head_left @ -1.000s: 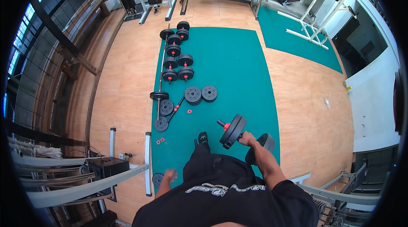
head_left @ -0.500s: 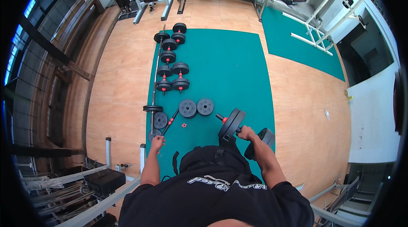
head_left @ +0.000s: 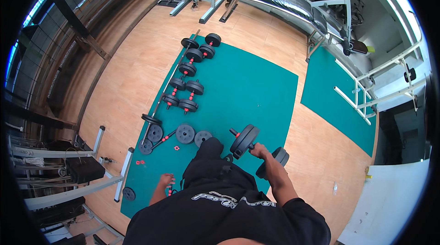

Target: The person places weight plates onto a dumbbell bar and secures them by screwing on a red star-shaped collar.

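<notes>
My right hand (head_left: 260,150) grips the handle of a loaded black dumbbell (head_left: 245,140), with a round weight at each end and a red collar near its far tip. It is held beside my right knee. My left hand (head_left: 166,180) is low at my left side over the mat, its fingers loosely bent and somewhat apart. Just below it shows part of a red and black dumbbell bar (head_left: 170,191), mostly hidden by my body. Ahead lie another red and black bar (head_left: 164,139), a red star collar (head_left: 176,148) and a loose weight plate (head_left: 185,133).
Several assembled dumbbells (head_left: 187,69) stand along the green mat (head_left: 247,89), beside a long barbell (head_left: 170,80). More plates (head_left: 155,132) lie near the barbell's close end. Two red collars (head_left: 140,162) and a small plate (head_left: 129,193) are at left, near a machine frame (head_left: 123,174).
My view has turned, bringing more of the mat's near left part into sight. My left hand has drawn back from the plate by the barbell's end. The right hand still holds the dumbbell.
</notes>
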`<state>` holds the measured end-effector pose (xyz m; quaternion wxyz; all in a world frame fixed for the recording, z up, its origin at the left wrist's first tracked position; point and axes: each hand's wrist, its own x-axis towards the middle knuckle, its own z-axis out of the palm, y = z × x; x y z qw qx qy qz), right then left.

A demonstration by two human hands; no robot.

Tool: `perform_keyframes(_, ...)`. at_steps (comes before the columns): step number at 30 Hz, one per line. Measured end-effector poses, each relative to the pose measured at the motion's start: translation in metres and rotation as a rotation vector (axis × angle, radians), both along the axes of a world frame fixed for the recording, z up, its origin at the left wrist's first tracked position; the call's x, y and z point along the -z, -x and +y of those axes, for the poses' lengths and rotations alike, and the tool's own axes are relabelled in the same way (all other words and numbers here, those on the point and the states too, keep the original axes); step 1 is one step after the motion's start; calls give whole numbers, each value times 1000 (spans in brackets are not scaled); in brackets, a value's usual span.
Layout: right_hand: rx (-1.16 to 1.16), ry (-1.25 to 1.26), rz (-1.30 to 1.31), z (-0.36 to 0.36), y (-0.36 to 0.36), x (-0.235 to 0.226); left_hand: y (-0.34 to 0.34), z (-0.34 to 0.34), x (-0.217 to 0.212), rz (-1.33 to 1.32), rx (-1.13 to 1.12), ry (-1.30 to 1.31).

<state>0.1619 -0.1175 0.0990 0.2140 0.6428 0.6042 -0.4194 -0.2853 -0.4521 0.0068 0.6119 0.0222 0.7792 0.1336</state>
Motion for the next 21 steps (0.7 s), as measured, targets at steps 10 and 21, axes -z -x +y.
perform_keyframes(10,-316,31,-136,243,14,-1,-10,206,44,68,-225,-70)
perform_keyframes(21,-621,-11,-121,510,125,8,-18,630,-82,76,-155,-730)
